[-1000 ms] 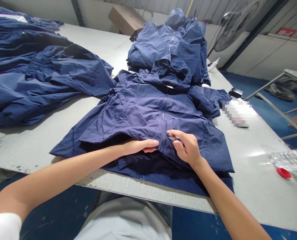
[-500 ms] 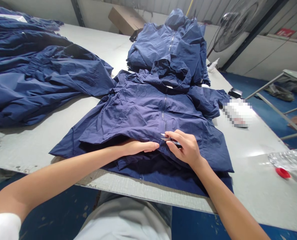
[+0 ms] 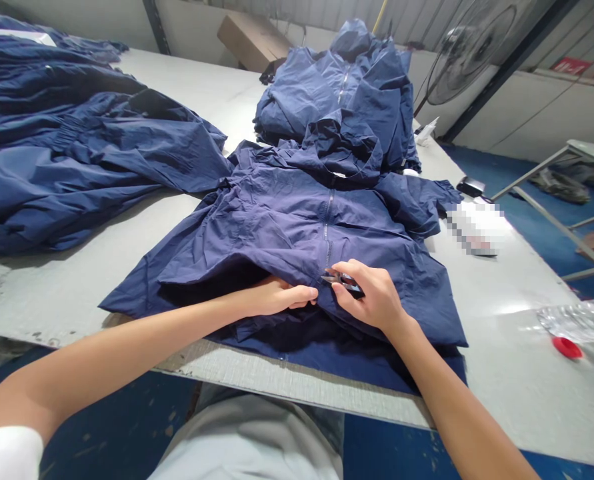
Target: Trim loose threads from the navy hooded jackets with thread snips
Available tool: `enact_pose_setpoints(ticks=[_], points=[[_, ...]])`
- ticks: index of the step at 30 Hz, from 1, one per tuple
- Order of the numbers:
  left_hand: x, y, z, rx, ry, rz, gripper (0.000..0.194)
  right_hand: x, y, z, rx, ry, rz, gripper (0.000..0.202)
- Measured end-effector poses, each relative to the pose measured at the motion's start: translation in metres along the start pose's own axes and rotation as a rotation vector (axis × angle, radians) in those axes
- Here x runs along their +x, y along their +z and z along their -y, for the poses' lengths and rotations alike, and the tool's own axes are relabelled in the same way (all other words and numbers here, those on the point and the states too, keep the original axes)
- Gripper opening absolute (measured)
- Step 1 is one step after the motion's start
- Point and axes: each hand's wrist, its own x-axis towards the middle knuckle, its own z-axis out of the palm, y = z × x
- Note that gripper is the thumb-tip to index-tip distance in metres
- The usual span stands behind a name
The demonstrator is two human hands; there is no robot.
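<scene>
A navy zip-up jacket [image 3: 281, 223] lies front up on the table, its hood toward the far side. My left hand [image 3: 284, 295] is closed on the lower hem beside the zipper, thumb on top and the other fingers partly hidden under the cloth. In my right hand [image 3: 369, 290] is a small pair of thread snips [image 3: 344, 281], gripped between thumb and fingers. Their tips point left, at the bottom of the zipper [image 3: 327, 233], close to my left thumb.
More navy jackets are stacked [image 3: 337, 93] behind this one, and a navy garment pile [image 3: 77, 147] covers the table's left. A clear plastic bottle [image 3: 581, 320] with a red cap [image 3: 567, 347] lies at right. Beyond stand a cardboard box [image 3: 254, 40] and a fan [image 3: 471, 53].
The snips' blades, apart before, have come together at the zipper's lower end. My left hand has shifted slightly at the hem; the jacket lies almost as before.
</scene>
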Motion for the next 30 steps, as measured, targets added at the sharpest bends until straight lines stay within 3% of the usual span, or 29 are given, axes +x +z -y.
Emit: enact_pose_setpoints(ticks=[4,8,14,30], points=[[0.0005,0.0026,-0.0022,-0.072,-0.033,-0.064,0.035,0.0012,-0.0036,0.0,-0.081,-0.047,0.019,0.017],[0.0,0.0039,-0.0012,-0.053,-0.051,-0.108,0.032,0.0015,-0.0036,0.0021,-0.164,-0.108,-0.049,0.019],[0.0015,0.0053,0.0028,0.019,-0.108,-0.125,0.034,0.0004,-0.001,0.0024,-0.087,-0.092,-0.094,0.028],[0.0001,0.0029,-0.0033,0.028,-0.063,0.028,0.032,-0.0014,0.0008,0.0023,-0.056,-0.086,-0.04,0.025]])
